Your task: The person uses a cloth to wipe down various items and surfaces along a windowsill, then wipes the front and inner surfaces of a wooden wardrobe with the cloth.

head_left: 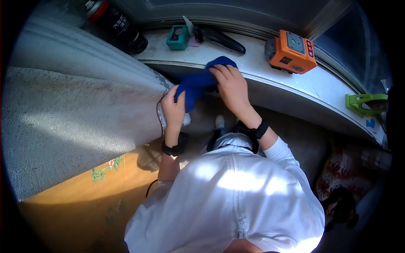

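Right grip (231,85) holds cloth (195,85) near possible scraper (220,40).

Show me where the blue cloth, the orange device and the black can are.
Blue cloth (195,86): head view, on the fabric's middle stretch.
Orange device (295,44): head view, on its grey upper panel.
Black can (120,27): head view, on its printed side.

A black can (120,28) with a red band is at the upper left. Right of it come a teal box (177,39), a black handle (224,41), an orange device (292,54) and a green tool (356,104). Grey fabric (71,114) spreads on the left, near a yellow floor (63,217) with flower patterns.
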`<act>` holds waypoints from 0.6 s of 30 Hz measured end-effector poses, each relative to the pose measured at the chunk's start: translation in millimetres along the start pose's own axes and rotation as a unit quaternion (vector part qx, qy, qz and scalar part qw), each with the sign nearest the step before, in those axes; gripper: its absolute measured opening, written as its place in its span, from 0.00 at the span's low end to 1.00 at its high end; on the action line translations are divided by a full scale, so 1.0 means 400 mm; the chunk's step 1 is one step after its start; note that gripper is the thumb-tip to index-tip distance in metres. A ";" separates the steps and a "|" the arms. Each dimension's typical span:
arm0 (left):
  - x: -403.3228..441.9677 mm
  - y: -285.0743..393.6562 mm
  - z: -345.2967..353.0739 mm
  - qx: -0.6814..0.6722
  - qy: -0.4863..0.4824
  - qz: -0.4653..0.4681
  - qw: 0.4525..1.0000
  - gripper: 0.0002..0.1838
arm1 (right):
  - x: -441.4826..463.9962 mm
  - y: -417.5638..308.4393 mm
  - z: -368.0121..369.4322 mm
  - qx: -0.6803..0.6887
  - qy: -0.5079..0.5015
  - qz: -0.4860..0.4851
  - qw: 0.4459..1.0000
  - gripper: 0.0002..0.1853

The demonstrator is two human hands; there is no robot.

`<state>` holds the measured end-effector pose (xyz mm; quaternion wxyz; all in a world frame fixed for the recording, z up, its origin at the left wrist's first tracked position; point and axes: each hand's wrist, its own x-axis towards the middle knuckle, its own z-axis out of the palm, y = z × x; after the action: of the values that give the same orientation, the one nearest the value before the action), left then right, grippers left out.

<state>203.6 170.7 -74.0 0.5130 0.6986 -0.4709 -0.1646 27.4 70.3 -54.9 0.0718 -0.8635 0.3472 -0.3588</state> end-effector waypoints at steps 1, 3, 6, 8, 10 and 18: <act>0.002 0.013 0.008 0.024 -0.044 0.025 0.998 0.09 | -0.013 0.013 -0.027 -0.010 -0.008 0.001 1.000 0.20; 0.007 0.042 0.025 0.030 -0.116 0.024 0.993 0.10 | -0.040 0.039 -0.083 -0.020 -0.018 0.009 1.000 0.25; 0.017 0.053 0.057 0.050 -0.166 0.063 0.983 0.10 | -0.083 0.085 -0.122 -0.025 -0.028 0.030 0.999 0.30; 0.022 0.071 0.073 0.062 -0.177 0.090 0.978 0.10 | -0.093 0.092 -0.133 -0.028 -0.031 0.033 0.999 0.30; 0.022 0.079 0.085 0.075 -0.161 0.088 0.980 0.10 | -0.098 0.087 -0.142 -0.034 -0.031 0.031 0.998 0.30; 0.042 0.040 0.023 0.181 -0.080 -0.042 0.979 0.20 | -0.065 0.046 -0.097 -0.032 -0.040 0.043 0.998 0.27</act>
<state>197.9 151.1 -59.7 0.3317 0.7837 -0.5022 -0.1537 -21.7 78.3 -48.0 0.0734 -0.8631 0.3922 -0.3095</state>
